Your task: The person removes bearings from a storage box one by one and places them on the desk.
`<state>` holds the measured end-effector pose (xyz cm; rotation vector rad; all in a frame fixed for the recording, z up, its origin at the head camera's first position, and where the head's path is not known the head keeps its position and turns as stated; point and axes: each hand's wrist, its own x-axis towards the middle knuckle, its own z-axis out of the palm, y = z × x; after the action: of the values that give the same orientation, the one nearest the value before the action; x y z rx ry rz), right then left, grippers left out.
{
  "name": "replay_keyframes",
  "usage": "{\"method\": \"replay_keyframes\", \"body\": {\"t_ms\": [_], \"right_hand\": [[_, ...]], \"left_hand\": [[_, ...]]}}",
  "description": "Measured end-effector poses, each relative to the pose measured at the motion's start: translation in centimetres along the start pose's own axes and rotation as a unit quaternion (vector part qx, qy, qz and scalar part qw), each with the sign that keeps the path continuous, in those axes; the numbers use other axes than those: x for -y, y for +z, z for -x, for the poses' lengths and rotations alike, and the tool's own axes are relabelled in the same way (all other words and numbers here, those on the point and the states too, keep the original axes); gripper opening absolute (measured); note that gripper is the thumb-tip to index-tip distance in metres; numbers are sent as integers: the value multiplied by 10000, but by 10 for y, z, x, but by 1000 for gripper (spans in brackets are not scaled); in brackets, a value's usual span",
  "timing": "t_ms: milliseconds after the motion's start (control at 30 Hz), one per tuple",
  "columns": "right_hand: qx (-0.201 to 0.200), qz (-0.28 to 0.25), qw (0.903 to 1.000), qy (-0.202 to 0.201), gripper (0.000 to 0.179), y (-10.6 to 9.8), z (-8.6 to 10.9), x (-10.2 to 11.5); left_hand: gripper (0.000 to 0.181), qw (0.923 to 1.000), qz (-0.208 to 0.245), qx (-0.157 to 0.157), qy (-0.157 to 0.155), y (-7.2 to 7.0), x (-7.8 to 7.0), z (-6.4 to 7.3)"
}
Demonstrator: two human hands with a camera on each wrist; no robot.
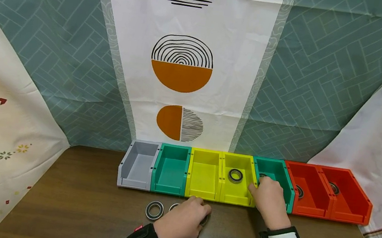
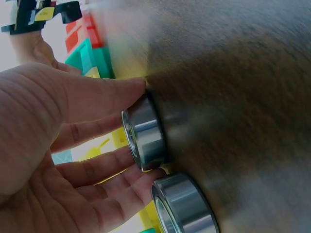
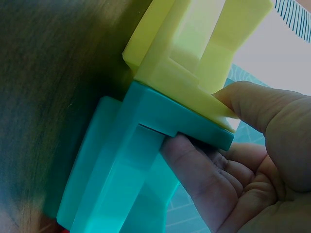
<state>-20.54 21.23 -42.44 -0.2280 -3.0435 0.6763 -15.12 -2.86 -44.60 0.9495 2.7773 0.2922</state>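
Observation:
My left hand point(image 1: 185, 219) is low over the wooden table, its thumb and fingers around a ball bearing point(image 2: 146, 131) that stands close to the tabletop. Beside its fingertips is another bearing point(image 2: 187, 204), partly covered by the hand in the head view. Farther left a third bearing point(image 1: 154, 210) lies flat. My right hand point(image 1: 269, 200) grips the adjoining walls of a yellow bin point(image 3: 194, 82) and a green bin point(image 3: 146, 116), thumb on the yellow side and fingers inside the green one. A bearing point(image 1: 263, 175) shows partly behind that hand in the green bin.
The bins stand in a row along the table's back, with a grey bin point(image 1: 133, 185) at the left end. One bearing point(image 1: 235, 176) lies in the right yellow bin. Each red bin point(image 1: 348, 217) holds a bearing. Patterned cloth point(image 1: 190, 24) hangs behind.

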Motion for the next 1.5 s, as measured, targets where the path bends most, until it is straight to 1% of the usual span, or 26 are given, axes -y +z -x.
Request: {"method": "replay_keyframes", "body": {"t_ms": [167, 267, 333, 400, 433, 500, 567, 667, 800, 900, 1000, 1167, 1333, 1400, 1500], "right_hand": [[40, 16, 10000, 24, 33, 1, 0, 0], [56, 24, 10000, 16, 33, 2, 0, -1], [49, 26, 10000, -6, 33, 1, -1, -1], [46, 30, 10000, -26, 33, 2, -2, -2], [48, 29, 10000, -33, 33, 2, -3, -2], [54, 23, 10000, -28, 34, 2, -3, -3], [67, 24, 10000, -20, 34, 2, -3, -3], [60, 27, 10000, -10, 35, 1, -2, -2], [49, 46, 10000, -2, 36, 1, -1, 0], [60, 53, 10000, 2, 36, 0, 0, 0], [72, 50, 10000, 1, 35, 0, 0, 0], [81, 47, 10000, -9, 35, 0, -2, -1], [67, 51, 10000, -38, 35, 0, -2, -1], [63, 55, 10000, -44, 35, 0, -1, -1], [36, 68, 10000, -49, 35, 0, -1, -1]], "left_hand": [[31, 10000, 51, 1, -25, 0, 1, 0], [29, 9999, 87, -130, 4, -2, 2, 0], [28, 9994, 117, -312, 18, -7, 3, -1], [29, 9983, 140, -557, -7, -15, 4, -1], [30, 9974, 164, -698, -34, -19, 4, -1], [33, 9948, 270, -966, -184, -28, 3, 0], [35, 9905, 420, -1257, -380, -37, 4, 0], [35, 9808, 745, -1675, -668, -46, 8, -1], [35, 9652, 1069, -2151, -1036, -52, 18, -5], [37, 9553, 1194, -2356, -1325, -53, 26, -10], [40, 9484, 1277, -2447, -1563, -52, 32, -13], [46, 9407, 1378, -2449, -1901, -51, 39, -20], [43, 9380, 1743, -2147, -2091, -47, 44, -26], [40, 9361, 1956, -1988, -2143, -46, 45, -29], [41, 9321, 2150, -1839, -2262, -44, 46, -31]]}}
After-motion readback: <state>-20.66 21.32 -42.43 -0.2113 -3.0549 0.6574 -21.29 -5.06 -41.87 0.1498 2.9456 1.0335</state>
